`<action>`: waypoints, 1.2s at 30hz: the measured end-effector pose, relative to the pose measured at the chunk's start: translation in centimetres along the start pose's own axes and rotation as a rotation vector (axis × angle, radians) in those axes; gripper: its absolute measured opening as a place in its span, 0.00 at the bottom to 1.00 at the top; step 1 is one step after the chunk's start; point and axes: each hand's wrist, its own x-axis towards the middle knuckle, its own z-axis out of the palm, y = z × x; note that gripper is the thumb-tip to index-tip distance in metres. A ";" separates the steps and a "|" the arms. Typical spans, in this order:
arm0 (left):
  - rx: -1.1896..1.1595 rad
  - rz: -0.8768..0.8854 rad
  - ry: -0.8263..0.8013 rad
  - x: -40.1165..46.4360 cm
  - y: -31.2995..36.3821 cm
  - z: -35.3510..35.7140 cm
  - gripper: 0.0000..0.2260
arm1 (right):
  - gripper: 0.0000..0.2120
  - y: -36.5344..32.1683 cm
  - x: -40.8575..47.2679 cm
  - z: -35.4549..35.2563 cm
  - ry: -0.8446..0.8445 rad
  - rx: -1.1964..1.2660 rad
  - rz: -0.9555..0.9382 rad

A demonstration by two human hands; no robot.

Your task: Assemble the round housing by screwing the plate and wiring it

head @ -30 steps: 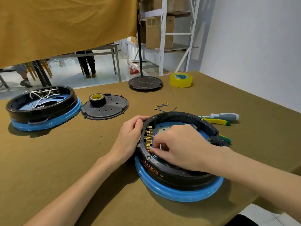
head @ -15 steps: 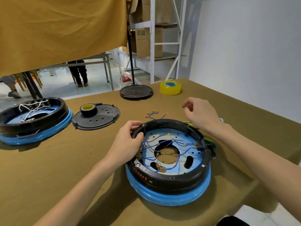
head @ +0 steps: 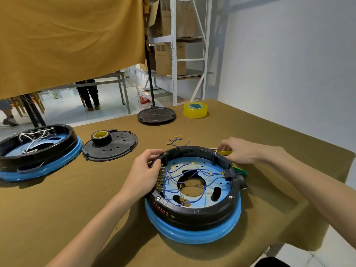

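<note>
The round housing (head: pixel 192 214), black with a blue base ring, sits on the table in front of me. Inside it lies a blue plate (head: pixel 217 168) with blue wires (head: pixel 185 171) running to brass terminals along the left wall. My left hand (head: pixel 144 174) grips the housing's left rim, thumb on top. My right hand (head: pixel 244 151) reaches behind the housing's far right edge, and its fingertips close on a yellow-handled screwdriver (head: pixel 224 151), mostly hidden under the hand. A loose bundle of blue wires (head: pixel 176 140) lies just beyond the housing.
A black perforated cover plate (head: pixel 119 146) carries a black tape roll (head: pixel 101 137). A second housing (head: pixel 38 151) with white wires stands far left. Yellow tape (head: pixel 195 110) and a round stand base (head: pixel 156 115) sit at the back. A green-handled tool (head: pixel 239 169) lies right of the housing.
My right hand left the terminals inside the housing, rose, then came down behind the right rim onto the yellow screwdriver. My left hand stayed on the rim.
</note>
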 end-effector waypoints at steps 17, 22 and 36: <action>-0.010 0.003 -0.002 -0.1 -0.2 -0.1 0.12 | 0.18 1.4 -1.6 2.7 0.185 -0.093 0.074; -0.017 0.006 0.004 0.1 -0.3 0.0 0.12 | 0.20 0.8 -2.9 0.8 0.284 0.297 0.157; -0.075 -0.009 -0.028 -0.2 -0.2 0.0 0.12 | 0.16 -11.4 -8.5 -4.0 -0.739 0.825 0.143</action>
